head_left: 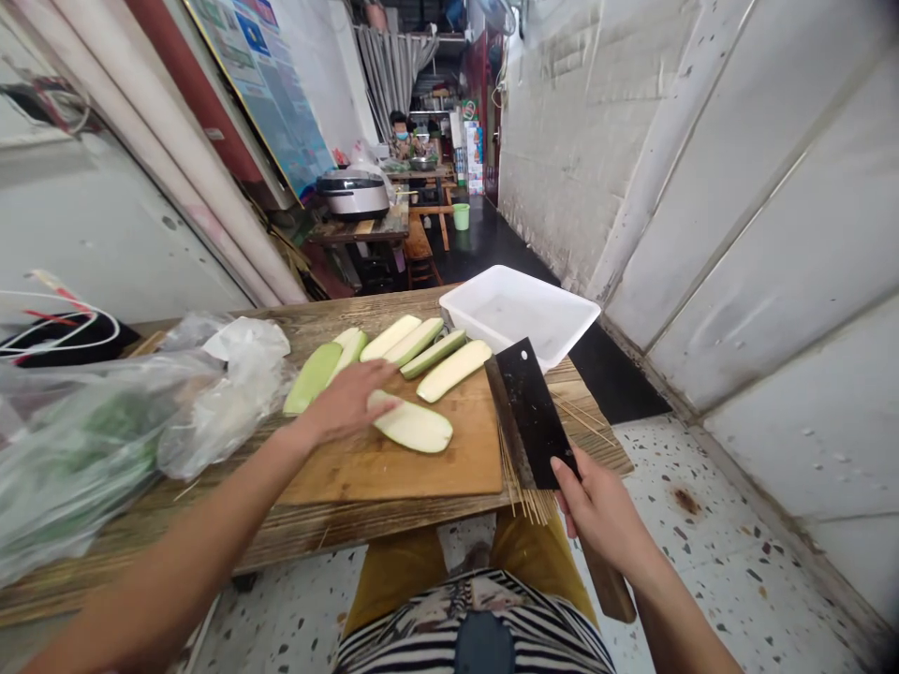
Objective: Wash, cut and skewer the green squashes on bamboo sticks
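My left hand (347,404) rests with its fingers over the end of a pale green squash slice (413,426) on a wooden cutting board (393,468). Several more long slices (434,354) lie beyond it, towards the far end of the board. My right hand (600,510) grips a black-bladed cleaver (534,412) near the heel of the blade, and its wooden handle (608,585) sticks out below my hand. A bundle of bamboo skewers (518,473) lies under the blade, partly hidden by it, at the board's right side.
A white plastic tray (516,314) stands on the rough wooden table (211,524) behind the cleaver. Plastic bags (84,459) with greens fill the table's left end. Far down the narrow passage are a rice cooker (352,195) and a seated person (400,136).
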`<state>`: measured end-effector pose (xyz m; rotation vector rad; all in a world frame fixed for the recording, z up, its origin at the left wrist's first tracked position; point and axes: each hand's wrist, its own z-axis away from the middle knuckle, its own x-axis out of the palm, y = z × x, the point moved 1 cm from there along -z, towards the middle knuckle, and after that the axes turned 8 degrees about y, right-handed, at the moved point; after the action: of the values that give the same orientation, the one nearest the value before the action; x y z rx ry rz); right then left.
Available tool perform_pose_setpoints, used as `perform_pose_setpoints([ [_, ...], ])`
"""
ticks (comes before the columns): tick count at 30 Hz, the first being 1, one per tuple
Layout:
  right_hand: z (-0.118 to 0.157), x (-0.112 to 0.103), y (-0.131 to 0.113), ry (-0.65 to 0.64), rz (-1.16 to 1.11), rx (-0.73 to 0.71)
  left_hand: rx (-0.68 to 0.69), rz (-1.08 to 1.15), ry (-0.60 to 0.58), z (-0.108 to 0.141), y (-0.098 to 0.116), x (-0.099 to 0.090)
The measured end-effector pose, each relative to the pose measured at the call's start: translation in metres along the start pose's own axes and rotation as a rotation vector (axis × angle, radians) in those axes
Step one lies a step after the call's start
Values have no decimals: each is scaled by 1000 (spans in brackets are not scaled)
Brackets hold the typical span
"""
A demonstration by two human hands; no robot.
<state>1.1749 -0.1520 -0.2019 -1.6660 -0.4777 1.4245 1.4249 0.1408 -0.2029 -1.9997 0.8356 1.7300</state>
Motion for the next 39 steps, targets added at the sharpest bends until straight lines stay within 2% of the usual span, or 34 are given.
perform_pose_setpoints([
  [1,0,0,0,-6,10,-3,182,24,-44,7,13,3],
  [2,0,1,-1,-10,16,-3,308,36,-76,12,24,7],
  [3,0,1,-2,-15,19,-1,392,41,-106,17,33,9],
  [4,0,1,-4,-20,20,1,418,46,-116,18,39,11],
  [7,2,-1,-9,-26,25,-4,409,97,-122,15,48,12],
  [11,7,-3,-13,-8,61,-39,357,226,-119,9,47,1],
  [13,8,-5,-12,7,88,-52,318,330,-178,10,43,-7],
  [16,8,-5,-9,45,131,-82,188,565,-359,16,34,-17],
  [19,7,-5,-8,51,146,-106,-102,771,-496,21,24,-20],
  [22,7,-2,-11,25,156,-119,-418,1026,-655,26,19,-13],
  [24,6,-1,-13,14,170,-127,-557,1220,-780,28,19,-5],
  [26,6,0,-15,9,186,-131,-656,1308,-814,28,18,2],
  [29,5,2,-16,3,221,-128,-733,1227,-677,26,17,10],
  [32,2,4,-18,-21,305,-125,-684,962,-536,24,17,10],
  [34,-1,6,-23,-49,402,-147,-591,659,-447,26,20,7],
  [37,-9,10,-37,-105,555,-235,-406,158,-215,34,27,3],
  [39,-18,14,-48,-150,642,-311,-223,32,-33,42,32,4],
])
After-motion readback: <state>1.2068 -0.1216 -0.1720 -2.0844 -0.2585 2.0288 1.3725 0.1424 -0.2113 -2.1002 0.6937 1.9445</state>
